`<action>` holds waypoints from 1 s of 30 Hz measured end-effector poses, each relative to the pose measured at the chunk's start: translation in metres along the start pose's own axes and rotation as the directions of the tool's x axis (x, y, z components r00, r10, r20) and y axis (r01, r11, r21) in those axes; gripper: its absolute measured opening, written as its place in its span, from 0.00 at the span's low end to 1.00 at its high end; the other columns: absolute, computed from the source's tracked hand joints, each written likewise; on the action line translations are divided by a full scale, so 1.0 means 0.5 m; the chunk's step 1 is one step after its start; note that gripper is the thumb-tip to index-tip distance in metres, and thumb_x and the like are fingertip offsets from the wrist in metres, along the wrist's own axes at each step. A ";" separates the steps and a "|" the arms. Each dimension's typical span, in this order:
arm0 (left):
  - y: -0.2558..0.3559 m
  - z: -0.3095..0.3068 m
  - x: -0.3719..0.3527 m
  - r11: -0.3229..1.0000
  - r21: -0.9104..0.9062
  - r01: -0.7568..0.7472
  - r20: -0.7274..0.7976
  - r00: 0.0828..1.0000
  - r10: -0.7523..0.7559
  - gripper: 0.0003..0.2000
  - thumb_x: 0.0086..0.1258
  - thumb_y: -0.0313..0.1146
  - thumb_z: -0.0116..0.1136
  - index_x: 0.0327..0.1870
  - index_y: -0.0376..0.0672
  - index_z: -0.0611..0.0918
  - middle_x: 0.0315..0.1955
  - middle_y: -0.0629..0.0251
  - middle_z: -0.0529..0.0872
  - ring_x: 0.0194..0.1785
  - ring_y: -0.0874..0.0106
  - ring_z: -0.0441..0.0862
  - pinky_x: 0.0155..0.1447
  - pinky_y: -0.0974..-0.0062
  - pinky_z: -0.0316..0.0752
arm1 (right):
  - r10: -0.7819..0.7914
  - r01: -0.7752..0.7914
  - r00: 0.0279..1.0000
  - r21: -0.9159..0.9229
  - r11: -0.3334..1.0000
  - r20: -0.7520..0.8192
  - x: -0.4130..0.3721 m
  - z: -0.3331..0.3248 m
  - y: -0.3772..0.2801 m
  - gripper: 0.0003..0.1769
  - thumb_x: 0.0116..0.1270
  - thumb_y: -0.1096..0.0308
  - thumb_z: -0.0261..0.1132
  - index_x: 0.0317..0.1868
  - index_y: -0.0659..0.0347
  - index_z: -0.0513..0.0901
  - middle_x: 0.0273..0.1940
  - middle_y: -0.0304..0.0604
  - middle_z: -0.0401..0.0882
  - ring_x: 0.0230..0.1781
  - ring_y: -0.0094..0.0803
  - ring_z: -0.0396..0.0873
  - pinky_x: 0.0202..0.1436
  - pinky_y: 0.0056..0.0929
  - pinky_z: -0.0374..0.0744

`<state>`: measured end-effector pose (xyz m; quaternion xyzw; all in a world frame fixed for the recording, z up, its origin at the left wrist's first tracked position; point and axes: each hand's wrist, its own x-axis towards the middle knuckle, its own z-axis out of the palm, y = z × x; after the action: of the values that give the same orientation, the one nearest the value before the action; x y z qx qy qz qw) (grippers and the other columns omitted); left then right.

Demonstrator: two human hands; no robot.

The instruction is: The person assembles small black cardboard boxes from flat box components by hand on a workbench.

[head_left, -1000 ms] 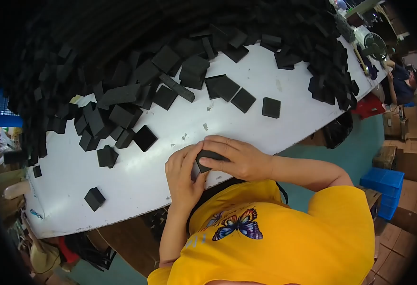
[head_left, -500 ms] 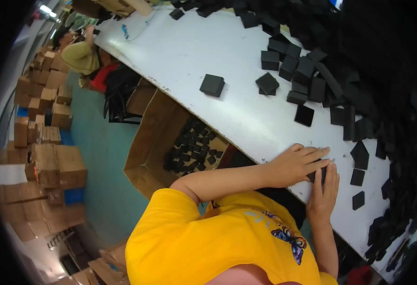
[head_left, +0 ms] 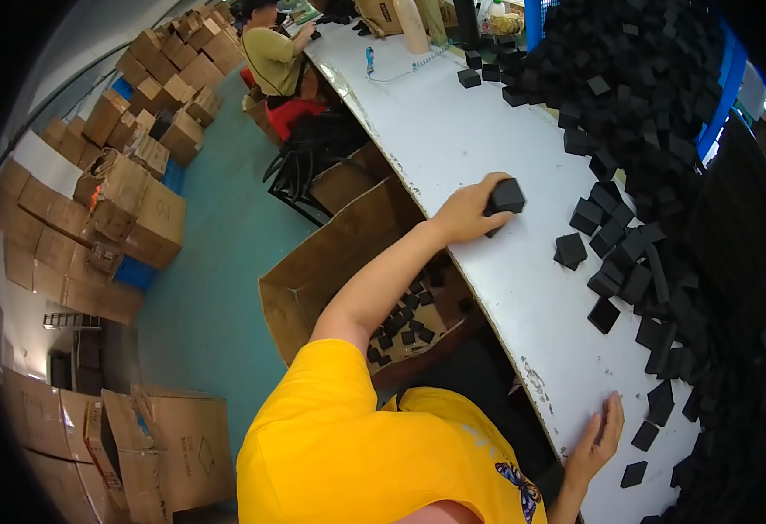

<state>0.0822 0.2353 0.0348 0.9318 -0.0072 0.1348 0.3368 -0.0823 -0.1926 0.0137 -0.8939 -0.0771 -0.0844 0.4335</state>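
Note:
My left hand [head_left: 472, 210] is closed round a black foam block [head_left: 508, 196] on the white table, near its edge, with a second dark piece partly visible under it. My right hand [head_left: 596, 442] rests at the table's near edge, fingers apart, holding nothing. Beyond it lie loose black blocks, one [head_left: 634, 474] to its right and another [head_left: 603, 315] farther up. A pair of stacked blocks [head_left: 570, 251] sits right of my left hand.
A large heap of black blocks [head_left: 645, 105] covers the table's far side. Below the edge stands an open cardboard box [head_left: 313, 271] with blocks inside. Another person [head_left: 271, 57] is at the table's far end. Stacked cartons [head_left: 160, 210] stand on the left.
My left hand has moved up and left along the table, away from my right hand, and now holds a block. My right hand has come off the dark piece. The view has turned.

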 end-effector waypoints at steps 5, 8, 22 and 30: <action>-0.052 -0.078 -0.122 0.983 0.176 0.055 -0.123 0.992 -0.034 0.36 0.63 0.42 0.71 0.73 0.51 0.67 0.51 0.46 0.86 0.53 0.46 0.85 0.56 0.57 0.80 | -0.062 0.067 0.997 -0.112 0.991 0.047 -0.003 0.003 0.005 0.18 0.73 0.80 0.58 0.62 0.74 0.80 0.66 0.59 0.77 0.66 0.52 0.77 0.72 0.42 0.73; -0.078 -0.143 -0.247 0.817 0.546 0.189 -0.110 0.982 -0.153 0.41 0.59 0.39 0.74 0.75 0.52 0.66 0.62 0.40 0.79 0.65 0.44 0.78 0.65 0.55 0.75 | -0.096 0.103 0.993 -0.113 0.988 0.069 0.005 0.003 -0.001 0.17 0.73 0.80 0.58 0.60 0.73 0.80 0.62 0.61 0.79 0.63 0.56 0.78 0.70 0.45 0.73; 0.117 0.179 0.160 0.872 -0.071 -0.485 0.032 0.872 0.488 0.22 0.65 0.25 0.70 0.62 0.49 0.82 0.69 0.58 0.75 0.63 0.59 0.79 0.61 0.68 0.76 | -0.394 0.418 0.908 -0.402 0.815 0.145 0.237 0.121 -0.039 0.17 0.63 0.74 0.69 0.54 0.60 0.85 0.61 0.49 0.78 0.62 0.47 0.76 0.59 0.41 0.79; 0.136 0.167 0.091 0.850 -0.348 -0.394 -0.306 0.905 0.294 0.22 0.62 0.17 0.67 0.59 0.38 0.80 0.55 0.60 0.84 0.58 0.64 0.83 0.62 0.70 0.78 | -0.279 0.259 0.960 -0.300 0.918 -0.027 0.214 0.044 0.001 0.10 0.63 0.81 0.67 0.44 0.62 0.84 0.50 0.47 0.83 0.45 0.46 0.83 0.50 0.37 0.83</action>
<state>0.1394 0.1338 0.0272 0.8022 -0.1616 0.3013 0.4895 0.0239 -0.1688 0.0233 -0.9257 -0.1709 -0.1845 0.2827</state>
